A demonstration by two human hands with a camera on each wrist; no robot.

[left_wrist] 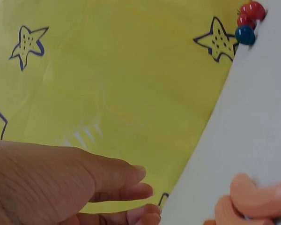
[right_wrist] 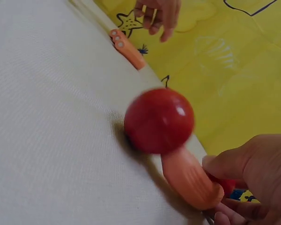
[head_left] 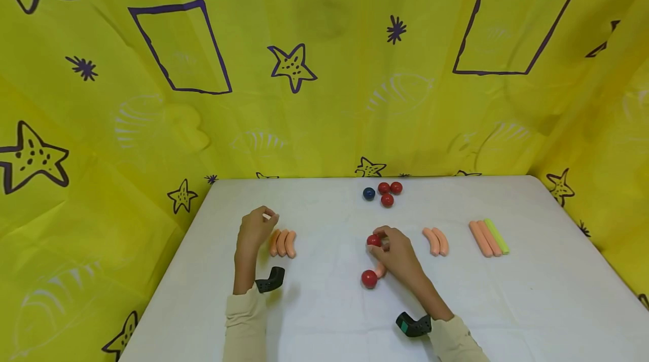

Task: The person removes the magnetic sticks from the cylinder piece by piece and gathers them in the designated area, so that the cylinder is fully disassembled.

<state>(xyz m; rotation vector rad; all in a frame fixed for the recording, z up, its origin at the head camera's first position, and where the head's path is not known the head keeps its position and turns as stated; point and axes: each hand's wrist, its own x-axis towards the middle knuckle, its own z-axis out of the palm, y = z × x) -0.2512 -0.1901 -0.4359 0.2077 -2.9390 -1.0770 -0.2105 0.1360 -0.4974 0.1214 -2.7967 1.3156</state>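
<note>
My right hand [head_left: 400, 258] pinches a red ball [head_left: 373, 240] between thumb and fingers, near the middle of the white table. Just below it, a curved salmon-coloured piece [head_left: 381, 271] lies partly hidden by this hand. A second red ball [head_left: 369, 278] sits at the near end of that piece; in the right wrist view the ball [right_wrist: 159, 121] meets the end of the ridged curved piece [right_wrist: 189, 180]. My left hand [head_left: 255, 231] hovers with loosely bent fingers and nothing between them, beside three curved salmon pieces [head_left: 282, 243] lying side by side.
Toward the back edge of the table sit a dark blue ball [head_left: 368, 193] and three red balls [head_left: 387, 200]. Two curved salmon pieces [head_left: 435, 241] lie right of the right hand. Farther right are straight salmon sticks [head_left: 485, 238] and a green stick [head_left: 496, 236]. A yellow patterned sheet [head_left: 324, 114] surrounds the table.
</note>
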